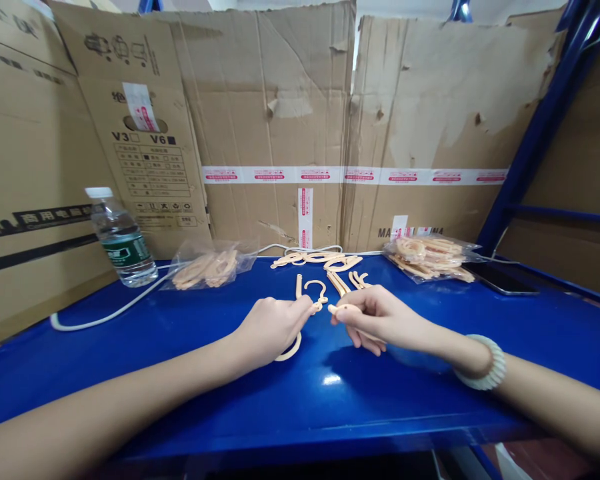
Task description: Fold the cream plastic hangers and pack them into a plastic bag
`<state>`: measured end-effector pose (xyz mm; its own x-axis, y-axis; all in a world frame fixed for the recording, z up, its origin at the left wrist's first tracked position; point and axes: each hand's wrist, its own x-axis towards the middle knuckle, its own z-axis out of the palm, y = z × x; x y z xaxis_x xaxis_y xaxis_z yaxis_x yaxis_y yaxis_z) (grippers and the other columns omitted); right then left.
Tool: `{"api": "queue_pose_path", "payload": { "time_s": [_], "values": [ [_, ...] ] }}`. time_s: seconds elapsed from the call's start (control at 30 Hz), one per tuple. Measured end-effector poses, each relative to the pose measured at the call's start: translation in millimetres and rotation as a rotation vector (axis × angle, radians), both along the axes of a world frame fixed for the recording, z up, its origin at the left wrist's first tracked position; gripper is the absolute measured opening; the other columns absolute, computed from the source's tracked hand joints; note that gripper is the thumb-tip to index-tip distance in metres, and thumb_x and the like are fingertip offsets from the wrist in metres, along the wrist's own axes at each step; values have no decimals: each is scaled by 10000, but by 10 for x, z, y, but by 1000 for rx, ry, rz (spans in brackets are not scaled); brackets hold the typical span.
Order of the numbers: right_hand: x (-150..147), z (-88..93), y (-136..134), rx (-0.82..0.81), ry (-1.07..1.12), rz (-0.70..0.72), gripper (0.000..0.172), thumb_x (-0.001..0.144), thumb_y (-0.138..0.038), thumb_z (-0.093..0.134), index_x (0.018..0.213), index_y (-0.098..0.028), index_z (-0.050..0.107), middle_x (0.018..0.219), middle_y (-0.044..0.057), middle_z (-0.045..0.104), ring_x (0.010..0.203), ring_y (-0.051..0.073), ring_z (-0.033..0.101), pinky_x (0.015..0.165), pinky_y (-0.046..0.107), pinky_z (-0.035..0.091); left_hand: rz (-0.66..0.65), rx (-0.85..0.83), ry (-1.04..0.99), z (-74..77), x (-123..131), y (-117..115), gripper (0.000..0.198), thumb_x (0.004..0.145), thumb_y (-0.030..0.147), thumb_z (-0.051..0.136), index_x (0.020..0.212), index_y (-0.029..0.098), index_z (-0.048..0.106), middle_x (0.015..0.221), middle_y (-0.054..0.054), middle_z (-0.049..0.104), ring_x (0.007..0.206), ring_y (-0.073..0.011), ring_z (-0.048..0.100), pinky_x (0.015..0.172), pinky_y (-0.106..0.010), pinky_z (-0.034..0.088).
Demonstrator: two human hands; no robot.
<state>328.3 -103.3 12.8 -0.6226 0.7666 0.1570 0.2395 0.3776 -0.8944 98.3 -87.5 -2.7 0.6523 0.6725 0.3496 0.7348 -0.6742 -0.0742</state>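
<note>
My left hand (279,327) is closed in a pinch on a beige plastic piece. A beige hook (323,289) curves up just beyond its fingertips; whether it joins the pinched piece I cannot tell. Part of a curved beige piece (295,350) shows below this hand, the rest hidden behind it. My right hand (375,319) pinches a small beige plastic piece with a knobbed end (341,309) between thumb and forefinger, its other fingers loosely curled. The two hands face each other, a small gap apart, above the blue table (300,413).
Beige strips (337,283) and looped pieces (315,259) lie behind my hands. Bagged pieces sit at left (207,269) and right (425,257). A water bottle (123,240), white cable (115,310) and phone (503,278) lie around. Cardboard (275,133) walls the back.
</note>
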Motion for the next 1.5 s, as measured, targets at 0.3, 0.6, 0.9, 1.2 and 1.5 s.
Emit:
{"api": "queue_pose_path", "payload": {
  "time_s": [0.3,0.6,0.9,1.2,1.5],
  "values": [
    [427,246,330,553,0,-385,361,869,-492,624,871,-148,733,834,77,659,721,172,590,613,278,470,81,-864,-950,46,85,1,214,915,352,409,984,200,543,509,92,472,383,-106,441,423,-202,350],
    [595,12,656,882,-415,-312,224,837,-91,557,881,-158,766,885,85,675,784,190,647,727,314,518,148,-979,-1229,99,96,-4,144,829,234,539,953,166,563,718,-20,717,719,-161,698,700,-271,513],
    [584,-17,649,827,-556,-296,374,690,87,446,835,-111,728,858,93,694,795,207,668,741,314,533,150,-973,-1329,147,110,-65,113,817,177,568,928,156,576,756,-45,741,816,-211,735,822,-355,535],
    [248,56,218,1128,-306,-144,318,913,-127,475,1211,-139,589,1200,155,599,1134,244,554,961,432,484,136,-950,-1359,158,114,-113,187,798,245,625,951,167,550,818,-73,747,854,-236,730,762,-364,558],
    [-46,-59,-71,1494,-524,99,226,1010,-274,478,1069,-142,650,1086,97,697,1338,228,424,1125,469,288,13,-927,-1374,114,74,-107,251,803,280,616,1004,160,526,859,-80,742,828,-232,726,724,-366,570]
  ]
}}
